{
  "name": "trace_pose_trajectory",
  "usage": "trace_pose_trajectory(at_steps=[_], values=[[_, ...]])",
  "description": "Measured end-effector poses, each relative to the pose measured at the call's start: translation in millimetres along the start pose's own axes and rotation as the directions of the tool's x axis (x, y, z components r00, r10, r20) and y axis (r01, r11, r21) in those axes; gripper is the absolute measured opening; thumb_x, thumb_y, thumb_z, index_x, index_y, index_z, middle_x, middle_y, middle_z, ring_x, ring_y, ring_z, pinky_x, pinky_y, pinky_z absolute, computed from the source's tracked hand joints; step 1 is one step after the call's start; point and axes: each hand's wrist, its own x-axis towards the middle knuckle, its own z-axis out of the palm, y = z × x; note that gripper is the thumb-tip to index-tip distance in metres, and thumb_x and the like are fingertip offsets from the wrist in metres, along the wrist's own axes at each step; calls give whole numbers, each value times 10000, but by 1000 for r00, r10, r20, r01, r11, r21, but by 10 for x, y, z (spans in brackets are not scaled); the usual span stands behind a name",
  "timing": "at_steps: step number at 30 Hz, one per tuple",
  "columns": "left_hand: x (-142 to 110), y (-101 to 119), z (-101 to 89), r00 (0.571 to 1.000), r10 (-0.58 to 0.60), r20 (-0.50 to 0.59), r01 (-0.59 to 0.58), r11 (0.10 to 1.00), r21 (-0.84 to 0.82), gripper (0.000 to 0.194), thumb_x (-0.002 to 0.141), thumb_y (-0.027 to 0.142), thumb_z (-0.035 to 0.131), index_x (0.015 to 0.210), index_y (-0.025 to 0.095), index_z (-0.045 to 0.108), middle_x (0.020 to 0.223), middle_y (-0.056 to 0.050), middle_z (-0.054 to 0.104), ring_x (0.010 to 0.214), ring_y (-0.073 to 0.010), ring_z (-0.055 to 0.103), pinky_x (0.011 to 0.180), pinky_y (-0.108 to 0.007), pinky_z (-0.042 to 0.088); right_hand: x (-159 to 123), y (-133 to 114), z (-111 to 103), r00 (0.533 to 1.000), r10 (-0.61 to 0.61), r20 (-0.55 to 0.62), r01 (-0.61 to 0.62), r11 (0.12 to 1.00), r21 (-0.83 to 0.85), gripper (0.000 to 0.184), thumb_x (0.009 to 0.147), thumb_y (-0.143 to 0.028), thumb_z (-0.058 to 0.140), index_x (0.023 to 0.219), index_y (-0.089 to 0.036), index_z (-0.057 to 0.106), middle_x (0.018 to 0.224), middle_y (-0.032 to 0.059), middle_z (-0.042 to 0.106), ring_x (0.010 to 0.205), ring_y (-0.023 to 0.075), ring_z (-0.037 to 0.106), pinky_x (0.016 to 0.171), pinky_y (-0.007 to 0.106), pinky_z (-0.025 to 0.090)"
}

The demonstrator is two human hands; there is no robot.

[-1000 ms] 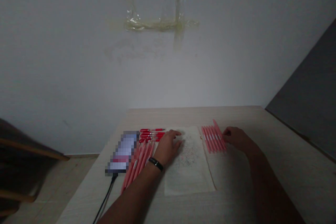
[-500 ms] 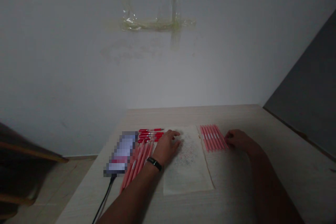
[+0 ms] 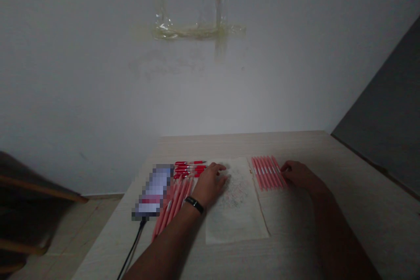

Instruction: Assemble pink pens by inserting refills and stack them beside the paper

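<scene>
Two hands of yours were on the job. Your left hand [image 3: 210, 186], wearing a black wristband [image 3: 194, 204], lay over the left part of a pale sheet [image 3: 236, 227], thumb and fingers loosely spread with nothing visible between them. Your right hand [image 3: 297, 176] was at the right end of a neat row of pink pens [image 3: 267, 173], fingertips bent in against the last one; honestly, I couldn't tell if you were pinching it or just touching it.

That row sat right of the sheet, pens side by side, far ends leaning left. Over on the left you had a looser bunch of pink pens [image 3: 172, 208], partly behind your left forearm, and some red pens [image 3: 190, 168] lying crosswise on their far side. Left of those was a phone [image 3: 153, 190], screen pixelated, with a dark cable [image 3: 133, 243] running off its near end.
</scene>
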Motion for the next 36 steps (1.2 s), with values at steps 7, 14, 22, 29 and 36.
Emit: trace_pose_trajectory(at_steps=[7, 14, 22, 29, 36], values=[[4, -4, -1, 1000, -4, 9, 4, 1000, 9, 275, 853, 238, 633, 1120, 179, 659, 1084, -85, 673, 903, -196, 662, 843, -340, 527, -17, -55, -6, 999, 16, 44, -17, 1000, 25, 139, 758, -228, 640, 851, -153, 711, 797, 91, 728, 703, 188, 670, 628, 271, 444], [2, -11, 6, 1000, 3, 2, -3, 1000, 14, 278, 841, 214, 651, 1119, 187, 657, 1082, -76, 677, 893, -188, 665, 830, -323, 534, 29, 14, 33, 999, -17, 37, 17, 1000, -2, 144, 780, -216, 626, 884, -156, 704, 837, 88, 728, 745, 183, 666, 652, 261, 436], [-5, -24, 19, 1000, -1, 10, 1, 1000, 19, 275, 852, 219, 642, 1125, 182, 653, 1087, -79, 663, 883, -175, 659, 822, -307, 528, 35, 3, 28, 1000, 1, 9, -1, 999, -32, 114, 812, -213, 608, 874, -159, 687, 896, 108, 735, 798, 199, 671, 695, 275, 443], [4, -15, -6, 998, -33, 44, 31, 998, 50, 294, 853, 243, 630, 1141, 189, 659, 1032, -75, 656, 845, -178, 641, 778, -298, 510, -17, -114, 11, 996, 16, -88, -14, 1000, 17, 112, 835, -248, 590, 804, -171, 664, 824, 108, 728, 751, 194, 657, 658, 274, 414], [-6, -21, -52, 993, -95, 72, 84, 986, 141, 302, 865, 272, 612, 1152, 187, 652, 964, -75, 699, 834, -195, 656, 758, -290, 476, -93, -548, 137, 957, -263, -121, 266, 964, 16, 151, 861, -276, 529, 743, -197, 577, 703, 38, 662, 642, 156, 567, 624, 265, 380]])
